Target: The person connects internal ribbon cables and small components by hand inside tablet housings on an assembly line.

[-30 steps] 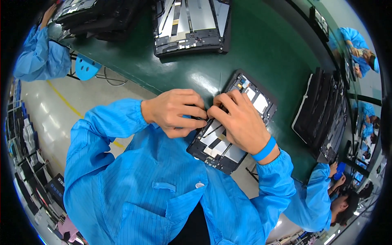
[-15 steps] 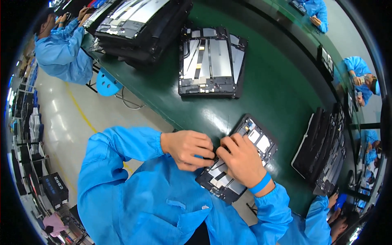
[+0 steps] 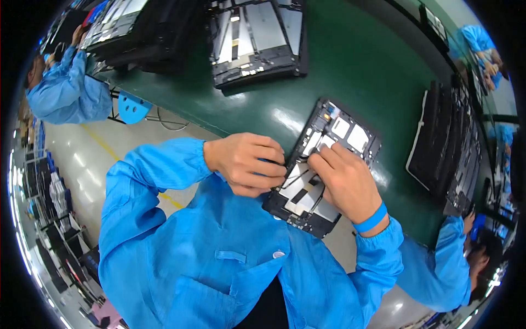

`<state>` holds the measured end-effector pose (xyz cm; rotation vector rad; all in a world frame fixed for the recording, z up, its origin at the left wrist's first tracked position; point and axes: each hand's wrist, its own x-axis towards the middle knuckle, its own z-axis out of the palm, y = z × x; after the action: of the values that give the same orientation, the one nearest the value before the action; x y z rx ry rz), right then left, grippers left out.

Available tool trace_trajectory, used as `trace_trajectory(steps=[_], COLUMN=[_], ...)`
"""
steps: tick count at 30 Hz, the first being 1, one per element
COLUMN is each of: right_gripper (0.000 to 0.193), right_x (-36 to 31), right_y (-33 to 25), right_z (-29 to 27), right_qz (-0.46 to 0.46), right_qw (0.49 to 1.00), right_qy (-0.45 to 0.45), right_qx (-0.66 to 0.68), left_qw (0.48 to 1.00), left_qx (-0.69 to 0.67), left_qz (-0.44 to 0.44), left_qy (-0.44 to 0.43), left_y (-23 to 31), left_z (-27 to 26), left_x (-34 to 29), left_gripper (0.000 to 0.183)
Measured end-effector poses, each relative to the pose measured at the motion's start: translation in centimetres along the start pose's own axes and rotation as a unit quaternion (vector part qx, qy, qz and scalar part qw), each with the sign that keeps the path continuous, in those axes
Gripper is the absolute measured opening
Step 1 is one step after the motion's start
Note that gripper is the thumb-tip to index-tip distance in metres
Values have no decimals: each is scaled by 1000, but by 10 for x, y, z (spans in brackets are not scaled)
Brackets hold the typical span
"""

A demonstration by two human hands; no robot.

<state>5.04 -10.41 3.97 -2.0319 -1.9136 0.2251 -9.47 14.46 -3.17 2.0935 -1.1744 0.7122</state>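
Observation:
An opened tablet point(image 3: 304, 193) with its silver plates, black cables and boards exposed lies tilted in front of me, its near end past the table's edge. My left hand point(image 3: 247, 163) is at its left edge, the fingers curled in and the fingertips against or just beside the frame. Whatever those fingers hold is hidden. Over the tablet's middle is my right hand point(image 3: 349, 180), wearing a blue wristband point(image 3: 371, 218). Its thumb and forefinger are pinched together by a dark cable near the upper plates; what lies between them is too small to make out.
On the green table point(image 3: 350, 60), more opened tablets point(image 3: 255, 41) lie stacked farther away. A taller stack point(image 3: 159, 46) stands at far left, another row point(image 3: 446, 145) at right. Co-workers in blue sit at left point(image 3: 68, 90) and near right point(image 3: 438, 263). A blue stool point(image 3: 133, 107) stands below the table.
My view has shifted, so the tablet and table things sit higher in the picture. My right hand has moved from the tablet's left side toward its middle, apart from my left hand.

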Motion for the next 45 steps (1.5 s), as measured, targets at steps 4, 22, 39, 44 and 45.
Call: trace_trajectory(steps=[4,22,39,44,45], right_gripper=[42,43,34,32,32], right_x=[-4,4,7,8,7], right_y=[-1,8,15,12,12], right_z=[0,13,19,21,21], right_qz=[31,37,48,55,56], right_qw=[999,997,990,987,987], right_qy=[-12,52,117,138,138], right_qx=[12,42,61,62,62], left_qw=[1000,995,989,980,980], left_qx=[8,41,54,90,90], left_qz=[-10,89,128,163,164], left_qy=[-16,-33,-42,-63,-62], left_y=[-5,-17,-38,-52,-52], left_z=[-1,5,-1,-5,-4], left_x=[4,8,18,22,22], left_gripper=[19,27,31,33,33])
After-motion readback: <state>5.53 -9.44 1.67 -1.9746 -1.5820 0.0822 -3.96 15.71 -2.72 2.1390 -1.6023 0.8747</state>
